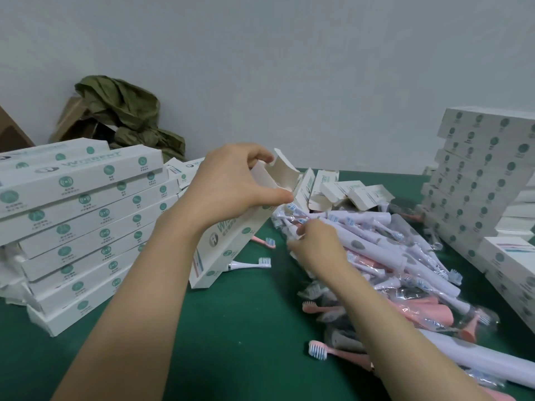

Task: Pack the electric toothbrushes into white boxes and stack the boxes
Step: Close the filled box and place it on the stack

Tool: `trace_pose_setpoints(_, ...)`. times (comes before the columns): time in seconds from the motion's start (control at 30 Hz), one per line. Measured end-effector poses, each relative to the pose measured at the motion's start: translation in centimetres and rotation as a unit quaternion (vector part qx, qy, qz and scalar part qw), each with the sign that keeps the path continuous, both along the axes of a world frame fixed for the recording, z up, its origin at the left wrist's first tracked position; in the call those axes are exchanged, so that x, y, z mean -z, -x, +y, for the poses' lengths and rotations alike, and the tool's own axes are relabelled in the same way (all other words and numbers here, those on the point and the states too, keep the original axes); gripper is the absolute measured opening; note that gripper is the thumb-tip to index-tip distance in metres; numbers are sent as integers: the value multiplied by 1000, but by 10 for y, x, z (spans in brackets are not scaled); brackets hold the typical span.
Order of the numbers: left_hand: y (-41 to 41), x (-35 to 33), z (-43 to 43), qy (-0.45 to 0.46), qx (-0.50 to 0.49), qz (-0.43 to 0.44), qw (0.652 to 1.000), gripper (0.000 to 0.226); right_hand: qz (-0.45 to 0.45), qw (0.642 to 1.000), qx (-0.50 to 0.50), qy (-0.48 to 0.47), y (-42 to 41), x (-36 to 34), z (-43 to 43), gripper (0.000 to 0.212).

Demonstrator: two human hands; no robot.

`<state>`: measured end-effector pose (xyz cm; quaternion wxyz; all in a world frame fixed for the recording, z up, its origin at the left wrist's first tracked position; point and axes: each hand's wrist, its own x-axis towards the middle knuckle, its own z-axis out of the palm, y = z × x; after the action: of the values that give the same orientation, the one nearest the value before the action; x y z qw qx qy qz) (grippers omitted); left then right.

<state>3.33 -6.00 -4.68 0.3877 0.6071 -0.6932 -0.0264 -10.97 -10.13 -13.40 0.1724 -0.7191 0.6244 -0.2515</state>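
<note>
The heap of wrapped toothbrushes [376,256] is lying on the green table [231,342] beside the open box [228,244]. Each looks light and stiff, its film probably slippery, so the thick handle seems the surest hold. The left hand [231,186] is holding the thin, crushable box tilted, fingers curled at its flap. The right hand [315,250] is pinching one wrapped brush [291,231] in the heap.
</note>
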Motion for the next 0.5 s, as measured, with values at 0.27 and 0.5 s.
trace_pose_setpoints(0.27,-6,2,-5,6,-55,52,997,65,-725,625,-61,-284,30,-40,-7,10)
trace_pose_setpoints(0.5,-2,5,-8,-6,-62,40,997,64,-716,631,-108,-278,27,-53,0,13)
